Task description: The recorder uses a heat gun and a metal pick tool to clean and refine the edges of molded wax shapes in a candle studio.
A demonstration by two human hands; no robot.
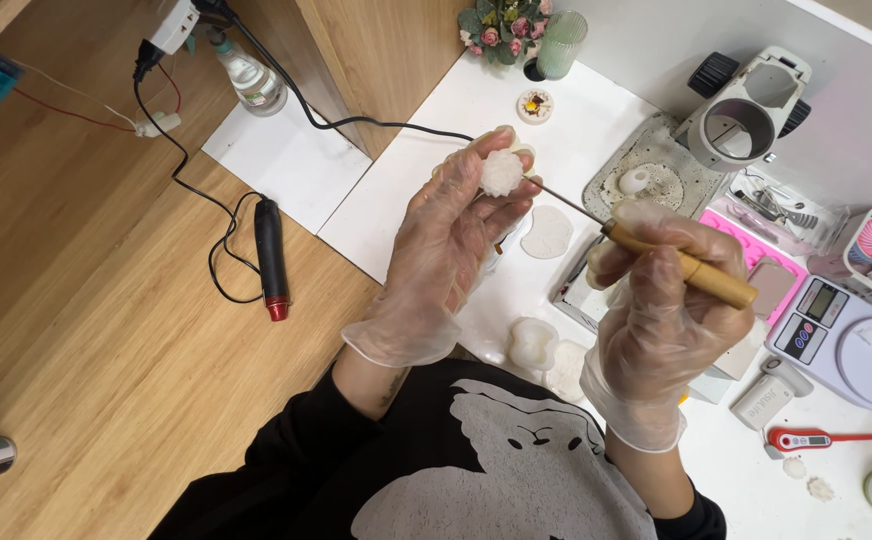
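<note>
- Nearest: right hand, in a thin clear glove, closed in a pencil grip around a wooden-handled needle tool; its thin metal shaft runs up-left and the tip touches the white flower piece.
- Left hand, gloved too, fingers curled, pinching the flower piece between thumb and fingertips, lifted above the white worktop.
- Judgement: the flower piece looks light, waxy and brittle at its ruffled petals; best held at its base, gently. Gloves may be slippery.
- On the worktop beneath: similar white moulded pieces, a flat round disc.
- Right: pink silicone mould, digital scale, red thermometer.
- Farther: speckled tray, ribbed green glass, black corded tool on the wood floor.
</note>
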